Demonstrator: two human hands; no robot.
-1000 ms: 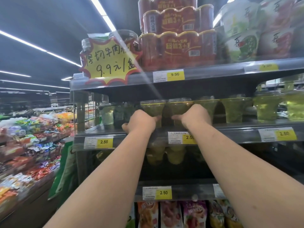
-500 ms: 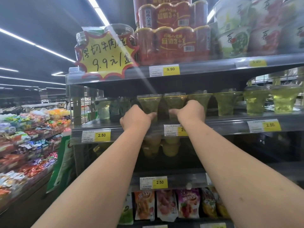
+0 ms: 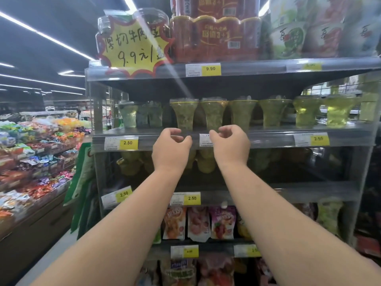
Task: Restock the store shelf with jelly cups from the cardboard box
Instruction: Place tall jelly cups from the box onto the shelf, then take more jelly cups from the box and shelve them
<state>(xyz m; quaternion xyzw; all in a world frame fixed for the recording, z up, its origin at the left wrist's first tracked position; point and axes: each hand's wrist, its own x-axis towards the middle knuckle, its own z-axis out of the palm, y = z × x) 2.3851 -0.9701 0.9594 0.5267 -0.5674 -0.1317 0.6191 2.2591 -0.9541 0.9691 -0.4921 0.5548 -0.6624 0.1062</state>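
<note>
Green jelly cups stand in a row on the grey shelf (image 3: 268, 137) at eye height. Two of them, a left cup (image 3: 184, 113) and a right cup (image 3: 214, 113), stand side by side just beyond my hands. My left hand (image 3: 171, 147) hovers in front of the shelf edge below the left cup, fingers loosely curled, holding nothing. My right hand (image 3: 231, 144) hovers beside it below the right cup, also loosely curled and empty. Neither hand touches a cup. The cardboard box is out of view.
More green cups (image 3: 305, 111) fill the shelf to the right, paler ones (image 3: 128, 115) to the left. Red multipacks (image 3: 214, 38) sit on the shelf above, snack pouches (image 3: 198, 223) on lower shelves. A candy display (image 3: 31, 151) runs along the left aisle.
Both hands let go of the two cups and pulled back toward me, down to the shelf's front edge. The cups stay standing on the shelf. The camera tilted down slightly.
</note>
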